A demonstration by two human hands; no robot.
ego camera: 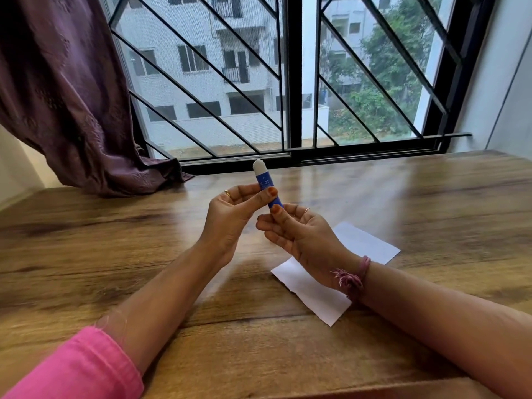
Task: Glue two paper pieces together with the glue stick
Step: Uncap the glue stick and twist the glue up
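A blue glue stick (265, 181) with its white cap on top is held upright and slightly tilted above the wooden table (115, 240). My left hand (230, 217) pinches the middle of its barrel between thumb and fingers. My right hand (299, 234) grips its lower end with thumb and fingertips. White paper (365, 243) lies flat on the table under and behind my right hand and wrist, which hide part of it. How many sheets lie there cannot be told.
A purple curtain (72, 96) hangs at the left and drapes onto the table's far left edge. A window with black bars (288, 82) runs along the table's far edge. A white wall (506, 90) stands at the right.
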